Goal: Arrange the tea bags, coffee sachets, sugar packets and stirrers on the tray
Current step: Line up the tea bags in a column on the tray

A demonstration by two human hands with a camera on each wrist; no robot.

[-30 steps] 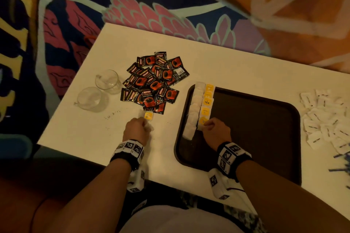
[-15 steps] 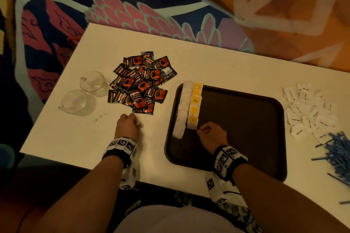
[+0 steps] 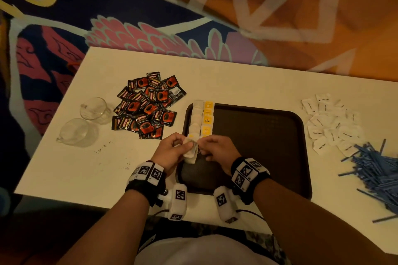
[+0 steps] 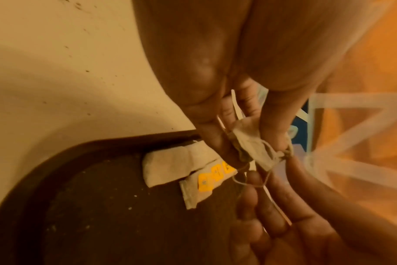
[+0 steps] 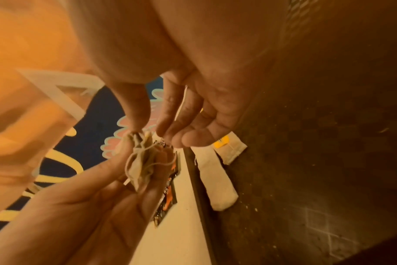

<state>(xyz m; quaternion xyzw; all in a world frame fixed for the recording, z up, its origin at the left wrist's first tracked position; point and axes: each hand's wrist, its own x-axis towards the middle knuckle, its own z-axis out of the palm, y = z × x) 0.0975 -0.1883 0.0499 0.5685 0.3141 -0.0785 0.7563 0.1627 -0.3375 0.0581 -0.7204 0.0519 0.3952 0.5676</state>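
right now both hands meet over the tray's [image 3: 254,191] near left corner: the left hand [image 3: 172,153] pinches a small bunch of tea bags [image 3: 190,150], the right hand [image 3: 217,149] picks at their tangled strings. just beyond, at twelve o'clock, the laid row of tea bags [image 3: 202,118] runs near to far, so the next bag likely extends its near end. coffee sachets [image 3: 148,105] lie at ten o'clock on the desk [image 3: 71,170].
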